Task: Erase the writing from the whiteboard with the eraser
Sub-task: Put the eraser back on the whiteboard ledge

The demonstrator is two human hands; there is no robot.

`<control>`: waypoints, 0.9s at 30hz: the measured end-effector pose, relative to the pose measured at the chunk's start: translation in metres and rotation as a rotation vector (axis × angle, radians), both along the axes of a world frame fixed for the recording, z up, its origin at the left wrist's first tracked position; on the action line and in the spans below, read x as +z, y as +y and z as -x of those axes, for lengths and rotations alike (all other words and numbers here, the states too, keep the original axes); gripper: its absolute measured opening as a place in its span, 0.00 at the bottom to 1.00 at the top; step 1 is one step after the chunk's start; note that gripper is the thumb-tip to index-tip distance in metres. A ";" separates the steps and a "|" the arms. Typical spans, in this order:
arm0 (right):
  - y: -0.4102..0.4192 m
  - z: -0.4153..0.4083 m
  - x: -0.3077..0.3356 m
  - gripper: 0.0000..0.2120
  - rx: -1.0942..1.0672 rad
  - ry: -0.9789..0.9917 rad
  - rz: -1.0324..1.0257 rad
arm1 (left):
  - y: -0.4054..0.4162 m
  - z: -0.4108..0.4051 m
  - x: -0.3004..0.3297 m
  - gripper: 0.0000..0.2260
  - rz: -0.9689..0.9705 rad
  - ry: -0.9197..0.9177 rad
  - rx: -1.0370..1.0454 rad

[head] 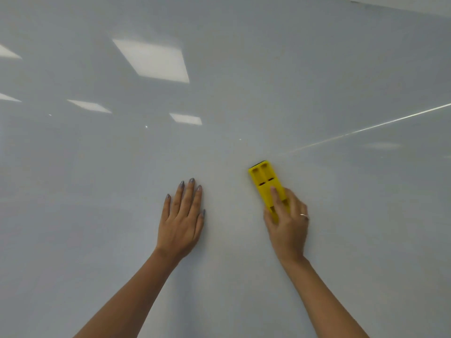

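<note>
The glossy whiteboard fills almost the whole view and shows no writing that I can make out, only reflections of ceiling lights. A yellow plastic eraser with a dark pad lies flat against the board right of centre. My right hand grips its lower end, with the index finger laid along its back and the thumb on its left side. My left hand rests flat on the board to the left of the eraser, with the fingers straight and slightly spread.
The board's top edge runs across the upper right corner. A thin bright reflected line crosses the board on the right.
</note>
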State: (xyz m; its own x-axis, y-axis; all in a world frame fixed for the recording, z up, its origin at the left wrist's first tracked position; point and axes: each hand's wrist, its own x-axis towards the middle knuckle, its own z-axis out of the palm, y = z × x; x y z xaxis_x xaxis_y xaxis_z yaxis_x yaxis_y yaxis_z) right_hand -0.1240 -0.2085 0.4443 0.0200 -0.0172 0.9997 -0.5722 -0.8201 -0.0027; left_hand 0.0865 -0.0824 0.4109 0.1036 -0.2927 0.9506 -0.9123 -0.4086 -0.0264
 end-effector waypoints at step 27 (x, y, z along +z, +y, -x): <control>0.055 0.099 -0.214 0.26 0.455 0.690 -0.501 | 0.085 0.108 -0.182 0.26 -0.565 0.066 -0.324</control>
